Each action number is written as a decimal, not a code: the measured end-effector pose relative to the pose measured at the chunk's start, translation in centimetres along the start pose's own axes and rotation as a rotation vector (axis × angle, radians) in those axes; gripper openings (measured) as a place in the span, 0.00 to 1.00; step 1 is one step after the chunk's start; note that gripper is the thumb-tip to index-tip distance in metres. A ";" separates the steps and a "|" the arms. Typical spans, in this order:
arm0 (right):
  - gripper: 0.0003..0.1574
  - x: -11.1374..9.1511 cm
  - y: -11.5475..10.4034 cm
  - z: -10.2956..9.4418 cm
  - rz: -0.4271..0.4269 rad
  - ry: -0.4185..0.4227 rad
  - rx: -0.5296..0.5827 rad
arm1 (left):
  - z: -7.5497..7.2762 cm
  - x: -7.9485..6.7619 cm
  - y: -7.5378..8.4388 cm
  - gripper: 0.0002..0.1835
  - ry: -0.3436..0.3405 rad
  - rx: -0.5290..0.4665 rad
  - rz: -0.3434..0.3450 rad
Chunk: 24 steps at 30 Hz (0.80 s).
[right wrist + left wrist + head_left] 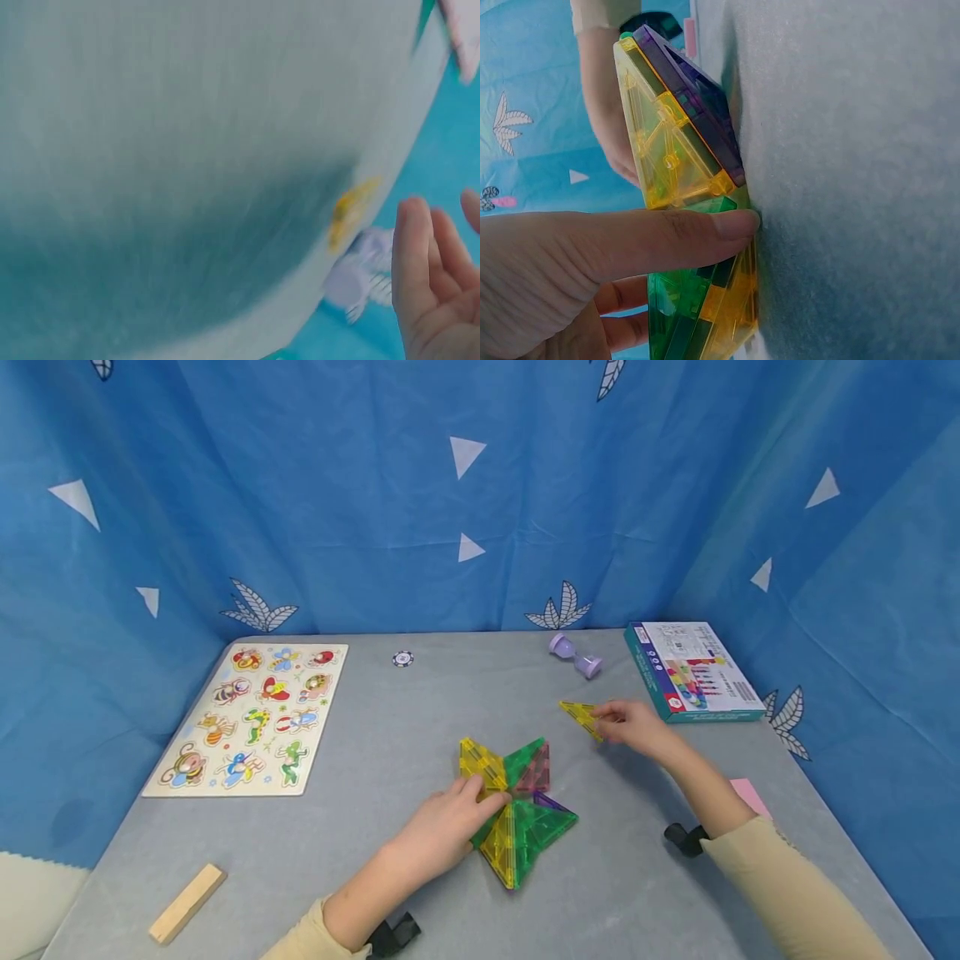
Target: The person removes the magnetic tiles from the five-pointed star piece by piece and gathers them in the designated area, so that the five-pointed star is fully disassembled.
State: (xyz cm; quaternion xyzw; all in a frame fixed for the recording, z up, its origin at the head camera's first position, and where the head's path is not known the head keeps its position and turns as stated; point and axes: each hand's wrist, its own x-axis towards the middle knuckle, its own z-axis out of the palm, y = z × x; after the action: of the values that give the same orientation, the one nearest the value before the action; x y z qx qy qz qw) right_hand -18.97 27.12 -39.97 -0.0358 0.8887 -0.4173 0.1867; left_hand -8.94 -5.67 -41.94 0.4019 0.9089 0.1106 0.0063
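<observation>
A star-like build of translucent magnetic tiles [536, 827] in yellow, green, purple and reddish pink lies on the table. My left hand [442, 827] grips its near left side; in the left wrist view the thumb [682, 238] presses across green and yellow tiles, with other fingers behind them. Beyond the build, to the right, lies a loose yellow triangle tile [579, 717]. My right hand [636, 727] is beside that tile, overlapping its edge in the head view. The blurred right wrist view shows a gap between the yellow tile [351, 212] and the loosely extended fingers [412, 247].
A wooden insect puzzle board [251, 722] lies at the left, with a wooden block [187, 903] nearer. At the back are a round chip [402, 658], a purple hourglass-shaped object [575, 656] and a teal-edged box [693, 671]. Pink paper [750, 797] lies by the right forearm.
</observation>
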 end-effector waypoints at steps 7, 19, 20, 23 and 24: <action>0.17 -2.6 -0.8 4.5 -0.147 -0.263 0.050 | 0.0 -0.1 0.0 0.39 0.005 0.000 0.002; 0.08 -2.6 -1.1 8.2 -0.231 -0.382 -0.022 | 0.2 0.0 0.0 0.38 0.013 0.015 0.014; 0.07 -2.6 -1.1 8.2 -0.241 -0.379 -0.023 | 0.2 0.0 0.0 0.38 0.014 0.014 0.014; 0.07 -2.6 -1.2 8.2 -0.267 -0.365 -0.025 | 0.1 0.0 -0.1 0.38 0.010 0.008 0.010; 0.07 -2.6 -1.2 8.2 -0.277 -0.359 -0.026 | 0.1 0.0 -0.1 0.38 0.008 0.004 0.007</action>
State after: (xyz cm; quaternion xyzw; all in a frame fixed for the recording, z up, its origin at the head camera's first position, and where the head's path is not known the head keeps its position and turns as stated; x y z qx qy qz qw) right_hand -13.66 20.98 -43.07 -0.2334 0.8331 -0.4144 0.2822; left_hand -8.97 -5.70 -42.09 0.4045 0.9079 0.1104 0.0014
